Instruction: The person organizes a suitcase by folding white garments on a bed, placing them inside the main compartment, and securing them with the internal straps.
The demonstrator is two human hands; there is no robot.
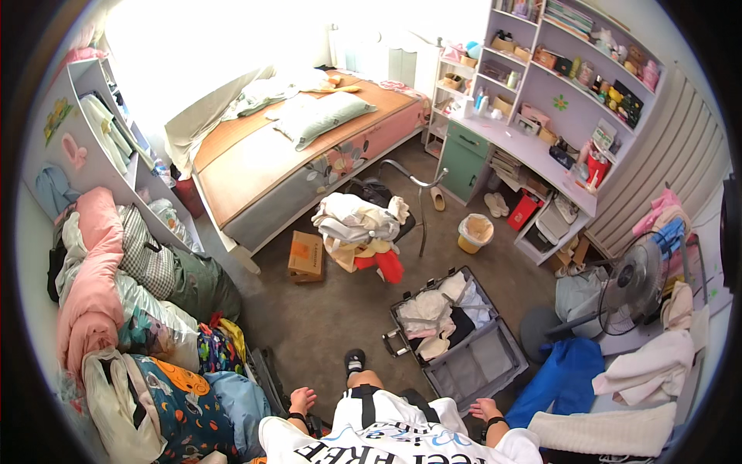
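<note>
My left hand (302, 400) is low in the view, fingers apart and holding nothing, beside the packed bags on the left. My right hand (484, 409), also empty with spread fingers, is just below the near edge of an open suitcase (476, 366). One half of the suitcase holds folded clothes (432, 318) under straps; its other half shows a grey lining. Farther off, a heap of clothes (360, 223) is piled on a chair with a metal frame (422, 181). A cardboard box (306, 256) stands on the floor beside that heap.
A bed (255, 191) with a pillow stands ahead. Stuffed bags (203, 284) and a rolled pink quilt (95, 284) line the left side. A yellow waste bin (475, 233), a desk (539, 152), an electric fan (632, 284) and a blue bag (556, 377) are on the right.
</note>
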